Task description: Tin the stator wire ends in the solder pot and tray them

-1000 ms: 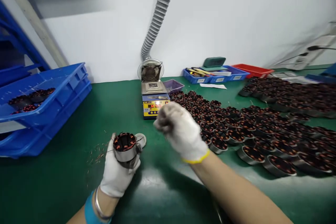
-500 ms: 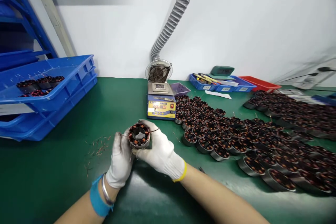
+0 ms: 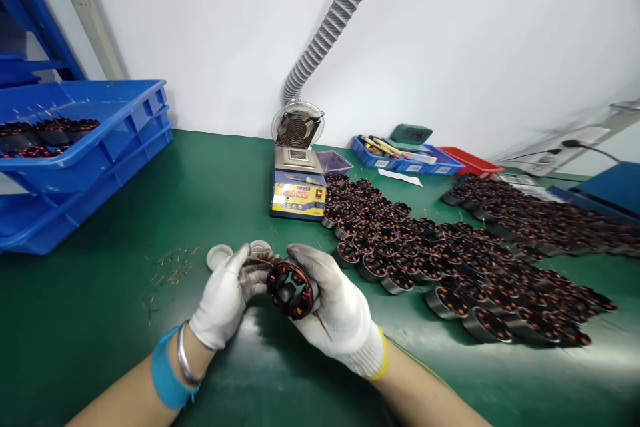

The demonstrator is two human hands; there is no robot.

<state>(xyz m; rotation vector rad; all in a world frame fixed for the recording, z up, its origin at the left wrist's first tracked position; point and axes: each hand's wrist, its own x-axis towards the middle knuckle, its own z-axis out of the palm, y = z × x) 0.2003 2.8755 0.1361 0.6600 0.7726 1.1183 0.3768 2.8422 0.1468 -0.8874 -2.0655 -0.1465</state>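
Observation:
My right hand (image 3: 336, 303), in a white glove with a yellow cuff, is wrapped round a motor stator (image 3: 301, 310), a metal ring with copper coils. The stator is tilted so its open face shows. A copper wire (image 3: 321, 323) sticks out at its lower right. At the stator's left side, my gloved left hand (image 3: 223, 300) has its fingers pinched at another wire lead (image 3: 261, 260); the fingertips are partly hidden. Just beyond the left hand, two small round white dishes (image 3: 219, 256) sit on the green table.
Rows of stators (image 3: 400, 240) cover the right side. A yellow-and-blue solder pot (image 3: 299, 197) stands ahead under a grey duct (image 3: 335, 20). Blue crates (image 3: 135, 123) with stators are stacked at left. Wire clippings (image 3: 175, 265) lie left of my hands. Small blue trays (image 3: 385, 159) stand by the wall.
The stator has moved right and nearer, and has tilted over. My left hand has shifted from its side to the wire lead. The two white dishes have come into sight.

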